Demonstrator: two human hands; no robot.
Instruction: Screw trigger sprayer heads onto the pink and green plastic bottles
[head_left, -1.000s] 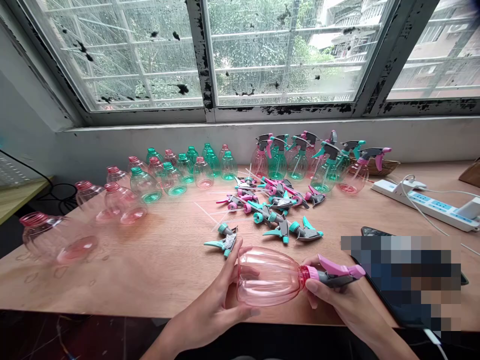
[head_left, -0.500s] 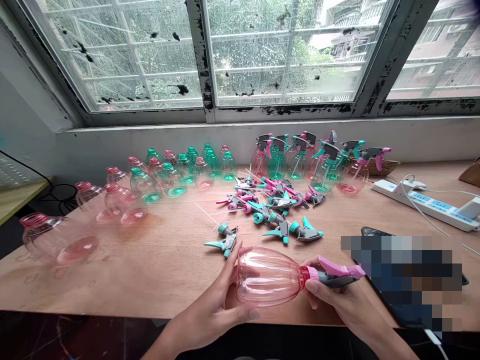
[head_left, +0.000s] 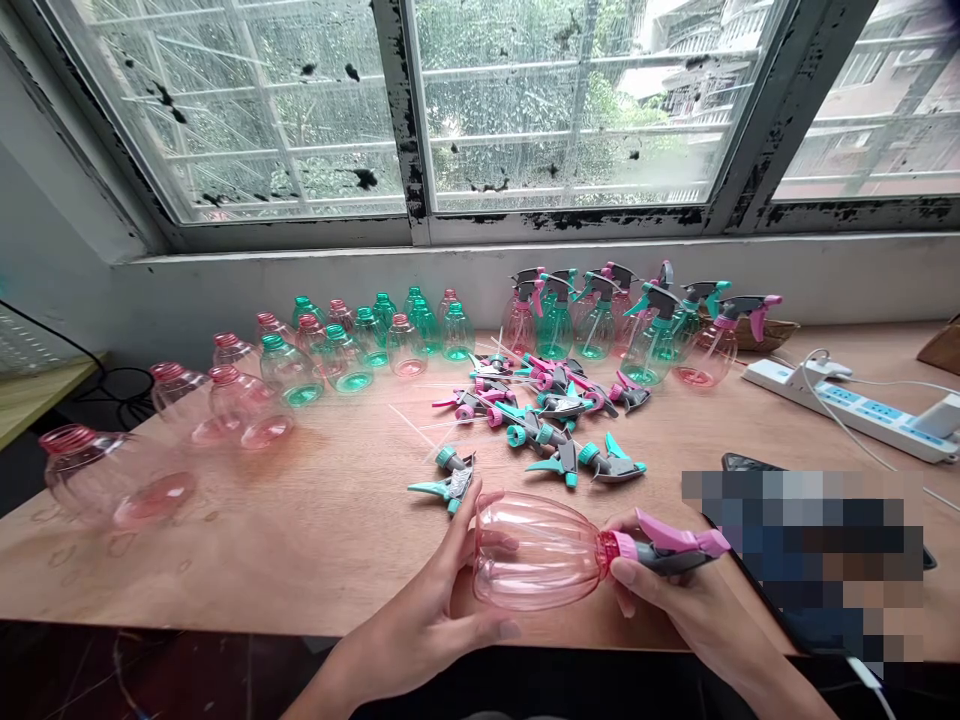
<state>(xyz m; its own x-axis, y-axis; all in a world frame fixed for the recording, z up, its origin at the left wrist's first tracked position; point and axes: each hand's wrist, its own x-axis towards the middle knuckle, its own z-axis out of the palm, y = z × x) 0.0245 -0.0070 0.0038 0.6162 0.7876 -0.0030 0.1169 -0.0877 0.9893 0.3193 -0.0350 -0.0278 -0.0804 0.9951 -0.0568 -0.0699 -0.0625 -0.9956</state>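
A clear pink spray bottle (head_left: 540, 552) lies on its side in both my hands near the table's front edge. My left hand (head_left: 439, 610) cups its base, with fingers wrapped round the body. At the neck, my right hand (head_left: 660, 592) is closed on the pink-and-grey trigger head (head_left: 670, 549) that sits on the bottle. Just beyond lies a loose pile of pink and teal trigger heads (head_left: 536, 410).
Open-necked pink and teal bottles (head_left: 322, 350) stand at the back left. Bottles with trigger heads (head_left: 637, 320) stand at the back right. A white power strip (head_left: 855, 410) with cables and a blurred device (head_left: 810, 560) lie to the right. Wooden table (head_left: 315, 520).
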